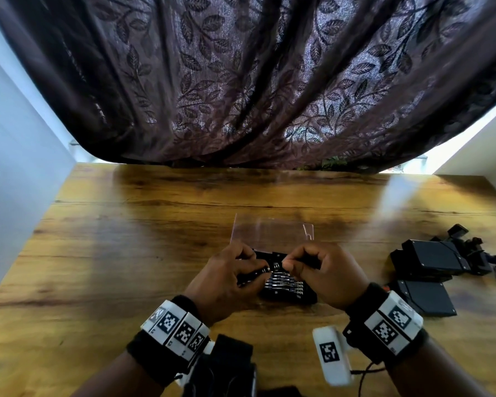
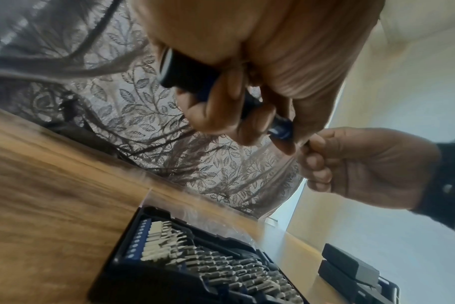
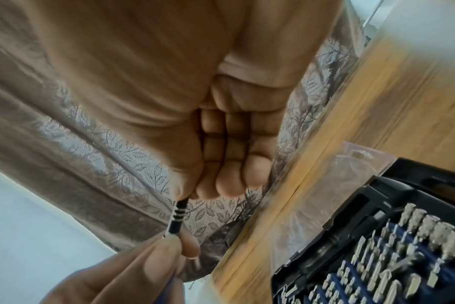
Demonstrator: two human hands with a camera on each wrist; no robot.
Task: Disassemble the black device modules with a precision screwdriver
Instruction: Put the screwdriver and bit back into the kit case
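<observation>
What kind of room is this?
Probably a home room used as a small repair spot. A wooden table stands before a leafy curtain, with a case of screwdriver bits and black boxes on it.

Before me lies a glossy wooden table point(image 1: 184, 213) with dark grain, catching pale patches of daylight. Behind its far edge hangs a dark purple curtain point(image 1: 241, 81) woven with a leaf pattern, light glowing through its folds. White walls point(image 1: 15, 144) close in on my left and my right.
</observation>
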